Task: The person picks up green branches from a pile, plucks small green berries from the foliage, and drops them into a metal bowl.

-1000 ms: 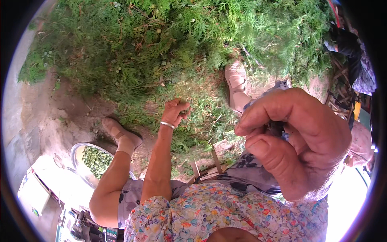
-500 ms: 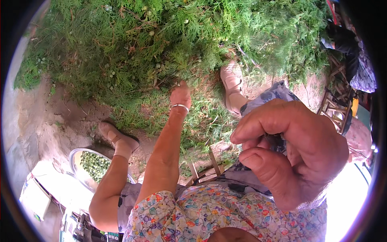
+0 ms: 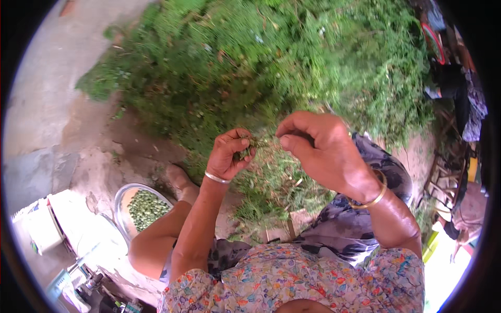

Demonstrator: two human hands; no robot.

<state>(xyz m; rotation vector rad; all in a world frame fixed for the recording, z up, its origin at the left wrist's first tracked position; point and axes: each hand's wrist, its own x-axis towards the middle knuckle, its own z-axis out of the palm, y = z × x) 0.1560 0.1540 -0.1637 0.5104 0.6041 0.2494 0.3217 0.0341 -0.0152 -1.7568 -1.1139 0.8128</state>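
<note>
My left hand (image 3: 223,159), a bracelet at its wrist, is closed around a small green sprig (image 3: 254,142) in front of my lap. Across from it, my right hand (image 3: 326,151) has thumb and forefinger drawn together close to the sprig's tip. What that pinch holds, if anything, is too small to make out. Beyond both hands lies a broad heap of feathery green conifer branches (image 3: 235,68), partly blurred.
Left of my bent knee stands a round metal basin (image 3: 119,208) holding many small green cones (image 3: 148,209). Loose clippings (image 3: 276,182) lie between my legs. At the far right are wooden frames (image 3: 441,182) and another person's dark-clothed leg (image 3: 450,83).
My left hand has come back from the heap's edge with a sprig. My right hand has moved from close before the camera, down and leftward to the sprig. The view has shifted.
</note>
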